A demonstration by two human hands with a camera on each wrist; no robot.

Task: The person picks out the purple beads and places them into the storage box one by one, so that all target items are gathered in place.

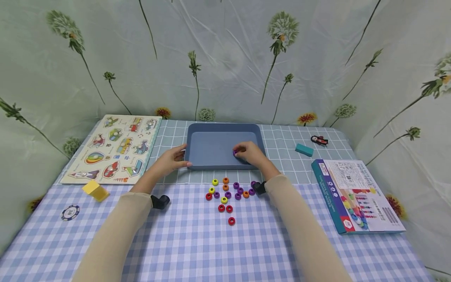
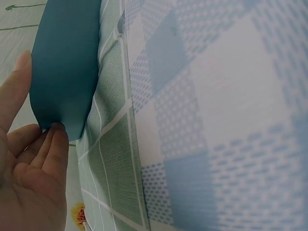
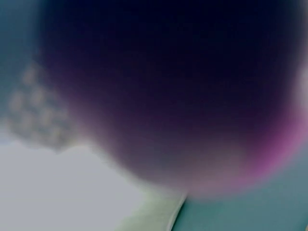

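Observation:
In the head view a blue-grey tray (image 1: 208,149) lies on the cloth, its front wall close up in the left wrist view. My left hand (image 1: 169,160) touches the tray's left edge, fingers and thumb spread along its corner. Over the right part of the tray floor, my right hand (image 1: 249,152) pinches a purple bead (image 1: 234,152) between thumb and fingers. Below the tray lie several loose beads: purple beads (image 1: 228,194), red beads (image 1: 229,209), yellow beads (image 1: 224,200) and orange beads (image 1: 226,188). A large dark purple blur fills most of the right wrist view.
A picture puzzle board (image 1: 116,149) lies at left, near a yellow block (image 1: 96,190) and a poker chip (image 1: 70,212). To the right are a teal block (image 1: 304,150), a small doll figure (image 1: 319,140) and a toy box (image 1: 359,196). A patterned curtain (image 1: 225,58) hangs behind.

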